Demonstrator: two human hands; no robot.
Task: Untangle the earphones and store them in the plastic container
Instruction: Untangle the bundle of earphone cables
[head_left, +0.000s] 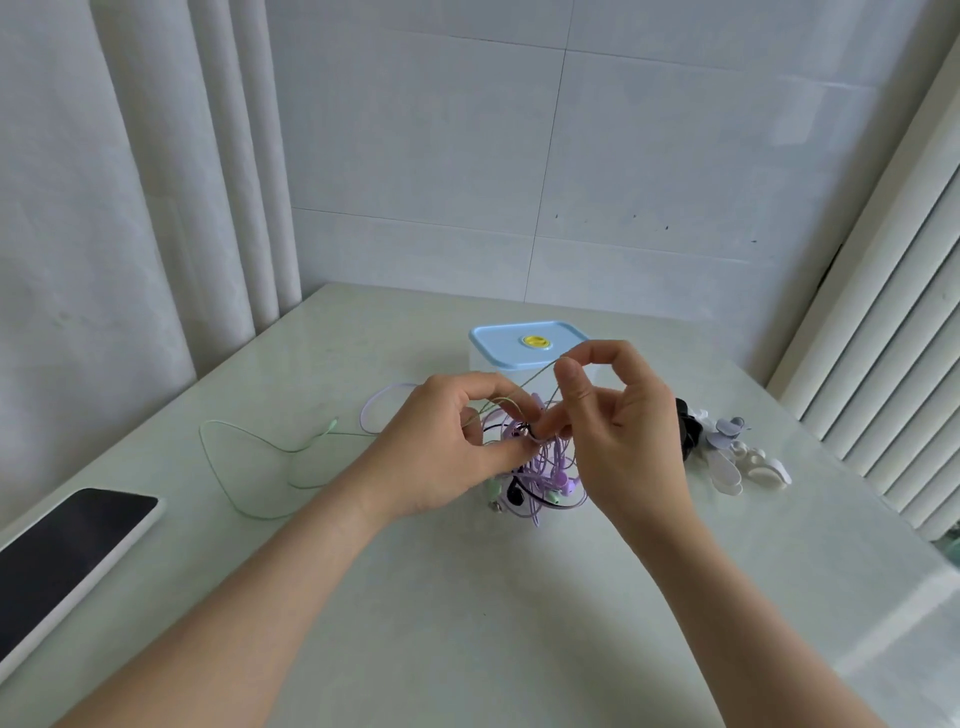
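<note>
If the R hand (623, 431) tugs too hard, I think the knot could pull tight & get worse. A cord could also slip out & fall back in the mess. R thumb & finger pinch the green cord (332, 426) up high; its other fingers curl loose. L hand (441, 452) pinches the tangle (545, 478) of purple, green & black cords, low over the table (467, 623). Green cord's other end trails off left on the table. Box (480, 361) sits just behind the hands w/ its blue lid (498, 335) on. Phone (67, 551) lies far left. Small white & black bits (737, 457) lie to the right.
</note>
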